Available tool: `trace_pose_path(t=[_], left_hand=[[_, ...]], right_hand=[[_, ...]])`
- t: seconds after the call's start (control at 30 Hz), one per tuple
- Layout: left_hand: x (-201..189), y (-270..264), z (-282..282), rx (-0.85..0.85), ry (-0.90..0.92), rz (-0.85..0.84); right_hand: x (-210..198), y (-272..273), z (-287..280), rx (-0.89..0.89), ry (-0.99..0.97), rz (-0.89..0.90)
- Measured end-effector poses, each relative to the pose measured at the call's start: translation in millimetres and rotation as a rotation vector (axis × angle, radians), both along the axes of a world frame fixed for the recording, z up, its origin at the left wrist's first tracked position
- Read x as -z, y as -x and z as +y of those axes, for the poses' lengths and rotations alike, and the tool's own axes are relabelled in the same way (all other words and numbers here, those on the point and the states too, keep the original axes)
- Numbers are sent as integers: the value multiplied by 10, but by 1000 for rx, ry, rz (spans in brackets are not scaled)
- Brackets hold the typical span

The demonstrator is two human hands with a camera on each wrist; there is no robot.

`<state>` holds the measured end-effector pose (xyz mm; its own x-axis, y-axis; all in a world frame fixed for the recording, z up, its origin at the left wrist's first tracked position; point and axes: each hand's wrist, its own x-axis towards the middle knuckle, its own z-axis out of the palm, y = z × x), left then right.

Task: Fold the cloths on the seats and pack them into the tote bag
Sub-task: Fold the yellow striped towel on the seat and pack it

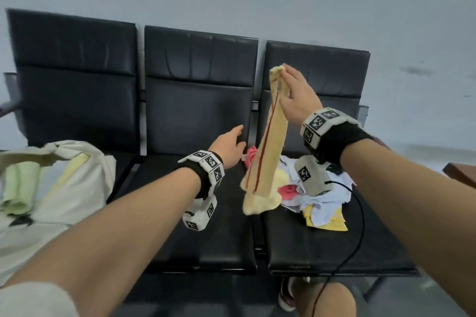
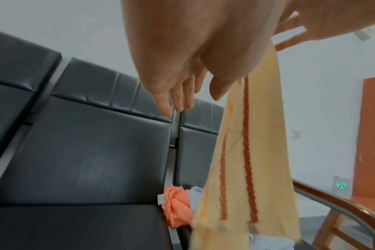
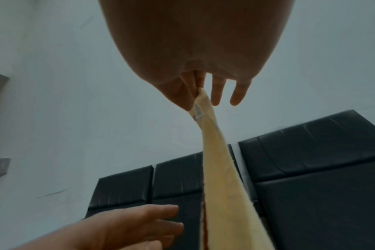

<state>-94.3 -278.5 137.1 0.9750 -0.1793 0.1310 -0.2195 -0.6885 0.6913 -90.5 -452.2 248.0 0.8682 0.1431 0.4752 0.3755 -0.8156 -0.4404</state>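
Observation:
My right hand (image 1: 293,90) pinches the top corner of a yellow cloth with red stripes (image 1: 268,141), which hangs down long and narrow over the gap between the middle and right seats. In the right wrist view the thumb and forefinger (image 3: 190,94) pinch the cloth (image 3: 223,186) by its label, the other fingers straight. My left hand (image 1: 229,147) reaches out with straight, empty fingers just left of the hanging cloth (image 2: 246,152). A pile of cloths (image 1: 322,198) lies on the right seat. A cream tote bag (image 1: 59,188) sits on the left seat, folded cloths inside.
Three black padded seats (image 1: 198,213) stand in a row against a pale wall. A black cable (image 1: 358,234) runs across the right seat. A wooden armrest (image 2: 343,201) and an orange door lie to the right. My shoe shows below the seats.

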Motion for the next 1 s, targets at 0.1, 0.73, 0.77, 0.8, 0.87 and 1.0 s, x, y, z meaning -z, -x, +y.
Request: trace_pose_path(t=[0.1, 0.73, 0.77, 0.8, 0.87, 1.0], left_hand=[[-172, 139, 177, -26, 29, -43], [-876, 856, 1063, 19, 1003, 404], [-804, 860, 1047, 32, 1042, 432], [-734, 875, 1025, 34, 1042, 451], [-602, 934, 1003, 65, 914, 485], [-433, 1030, 1007, 286, 549, 540]], right_hand=[[-225, 175, 181, -54, -44, -34], [-894, 578, 1023, -154, -148, -48], [-911, 574, 1085, -170, -153, -46], [-934, 584, 1139, -184, -152, -41], [-973, 597, 1225, -203, -140, -38], [-973, 592, 1320, -235, -88, -35]])
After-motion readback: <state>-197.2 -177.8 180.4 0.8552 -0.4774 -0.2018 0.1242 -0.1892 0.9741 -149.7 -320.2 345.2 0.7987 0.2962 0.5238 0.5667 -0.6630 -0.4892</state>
